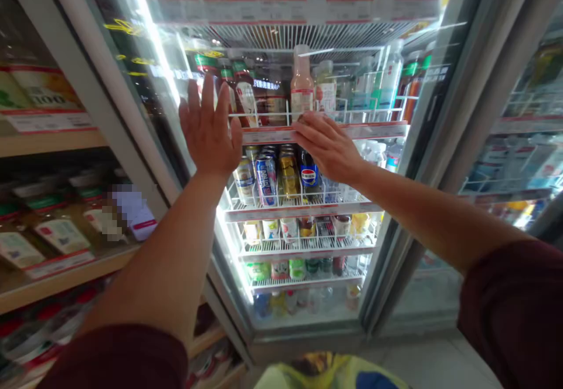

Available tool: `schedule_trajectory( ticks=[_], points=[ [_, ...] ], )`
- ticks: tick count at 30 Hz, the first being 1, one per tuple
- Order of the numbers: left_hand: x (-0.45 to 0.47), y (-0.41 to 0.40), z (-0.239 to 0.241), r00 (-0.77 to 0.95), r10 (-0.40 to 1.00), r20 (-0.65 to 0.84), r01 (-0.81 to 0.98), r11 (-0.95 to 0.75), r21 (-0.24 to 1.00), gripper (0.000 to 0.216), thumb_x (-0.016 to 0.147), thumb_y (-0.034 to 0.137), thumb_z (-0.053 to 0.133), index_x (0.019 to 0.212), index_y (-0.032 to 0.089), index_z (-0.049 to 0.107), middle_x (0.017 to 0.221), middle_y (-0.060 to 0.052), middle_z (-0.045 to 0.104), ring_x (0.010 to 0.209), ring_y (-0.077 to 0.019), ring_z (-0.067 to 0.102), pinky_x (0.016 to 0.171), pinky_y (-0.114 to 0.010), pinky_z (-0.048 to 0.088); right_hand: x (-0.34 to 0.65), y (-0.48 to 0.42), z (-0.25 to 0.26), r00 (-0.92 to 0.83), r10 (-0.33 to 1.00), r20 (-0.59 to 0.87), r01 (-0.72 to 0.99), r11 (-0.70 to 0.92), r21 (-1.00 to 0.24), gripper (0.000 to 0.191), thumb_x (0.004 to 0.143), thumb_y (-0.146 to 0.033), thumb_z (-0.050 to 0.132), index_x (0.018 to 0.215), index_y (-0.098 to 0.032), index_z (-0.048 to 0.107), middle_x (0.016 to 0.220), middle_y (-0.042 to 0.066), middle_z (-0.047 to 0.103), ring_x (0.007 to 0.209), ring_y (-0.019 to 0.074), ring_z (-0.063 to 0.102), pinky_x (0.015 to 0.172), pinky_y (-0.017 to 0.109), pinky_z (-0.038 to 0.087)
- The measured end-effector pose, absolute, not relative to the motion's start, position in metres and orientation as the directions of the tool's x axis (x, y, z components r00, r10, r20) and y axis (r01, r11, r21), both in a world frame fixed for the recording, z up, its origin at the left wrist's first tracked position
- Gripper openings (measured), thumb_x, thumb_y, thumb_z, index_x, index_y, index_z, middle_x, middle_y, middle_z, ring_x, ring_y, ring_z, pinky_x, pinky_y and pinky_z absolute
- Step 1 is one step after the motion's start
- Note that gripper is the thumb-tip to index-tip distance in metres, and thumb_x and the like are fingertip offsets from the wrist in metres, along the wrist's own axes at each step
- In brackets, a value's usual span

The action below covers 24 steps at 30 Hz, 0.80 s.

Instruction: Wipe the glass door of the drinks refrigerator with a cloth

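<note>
Both of my hands are raised before the glass door (158, 125) of a lit drinks fridge, whose pane shows reflections. My left hand (210, 128) is open, fingers spread, at the left of the pane. Whether its palm touches the glass I cannot tell. Further right, my right hand (328, 145) lies flat with its fingers stretched toward the left, holding nothing that I can see. Its fingertips overlap the shelf's price strip (268, 135), just below a pale pink bottle (302, 84). Under that strip stand a blue can (266, 181), a gold can (289, 176) and a cola bottle (309, 173).
Wooden shelves (53, 142) with bottles and jars stand close on the left. A second fridge (510, 160) is on the right, past the metal door frame (444, 131). Something yellow and blue, perhaps a bag (285, 376), shows at the bottom edge above the tiled floor.
</note>
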State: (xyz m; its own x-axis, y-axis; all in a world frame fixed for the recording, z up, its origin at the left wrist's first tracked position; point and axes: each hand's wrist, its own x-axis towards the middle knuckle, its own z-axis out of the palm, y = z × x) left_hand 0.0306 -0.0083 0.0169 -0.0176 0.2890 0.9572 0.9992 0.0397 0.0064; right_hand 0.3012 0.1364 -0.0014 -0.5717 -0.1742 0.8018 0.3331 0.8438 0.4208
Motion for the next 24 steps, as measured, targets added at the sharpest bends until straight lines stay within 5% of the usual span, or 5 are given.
schedule_trajectory(
  ticks=[8, 14, 20, 24],
  points=[
    [0.032, -0.01, 0.016, -0.019, 0.287, 0.958, 0.998, 0.069, -0.001, 0.078, 0.107, 0.066, 0.022, 0.17, 0.023, 0.033, 0.182, 0.004, 0.017, 0.172, -0.0232, 0.003, 0.142, -0.057, 0.0, 0.282, 0.141, 0.027, -0.369, -0.191, 0.909, 0.406, 0.847, 0.343, 0.056, 0.113, -0.021, 0.027, 0.167, -0.022, 0.043, 0.172, 0.006, 0.048, 0.167, 0.0262, 0.031, 0.14, 0.054, 0.022],
    [0.035, -0.011, 0.017, -0.051, 0.306, 0.951, 0.997, 0.064, 0.033, 0.078, 0.104, 0.069, 0.022, 0.171, 0.028, 0.032, 0.182, 0.009, 0.014, 0.171, -0.0181, -0.001, 0.143, -0.05, -0.002, 0.265, 0.124, 0.004, -0.604, -0.245, 0.759, 0.223, 0.862, 0.456, 0.063, 0.107, -0.016, 0.036, 0.168, -0.033, 0.04, 0.169, 0.001, 0.052, 0.166, 0.0237, 0.034, 0.14, 0.056, 0.024],
    [0.034, -0.01, 0.017, -0.06, 0.305, 0.95, 0.998, 0.014, 0.058, 0.082, 0.104, 0.073, 0.02, 0.17, 0.025, 0.032, 0.182, 0.007, 0.014, 0.172, -0.02, -0.003, 0.141, -0.053, -0.006, 0.255, 0.131, 0.023, -0.455, -0.233, 0.86, 0.281, 0.878, 0.387, 0.061, 0.11, -0.021, 0.038, 0.169, -0.033, 0.037, 0.17, 0.002, 0.049, 0.168, 0.0298, 0.028, 0.139, 0.063, 0.019],
    [0.032, -0.01, 0.017, -0.033, 0.315, 0.949, 0.999, 0.025, 0.026, 0.08, 0.107, 0.068, 0.021, 0.171, 0.022, 0.031, 0.183, 0.001, 0.015, 0.172, -0.0218, -0.002, 0.142, -0.056, -0.004, 0.246, 0.118, 0.002, -0.566, -0.252, 0.785, 0.254, 0.853, 0.456, 0.059, 0.109, -0.015, 0.035, 0.166, -0.029, 0.042, 0.168, 0.002, 0.053, 0.166, 0.0254, 0.033, 0.14, 0.056, 0.023]
  ],
)
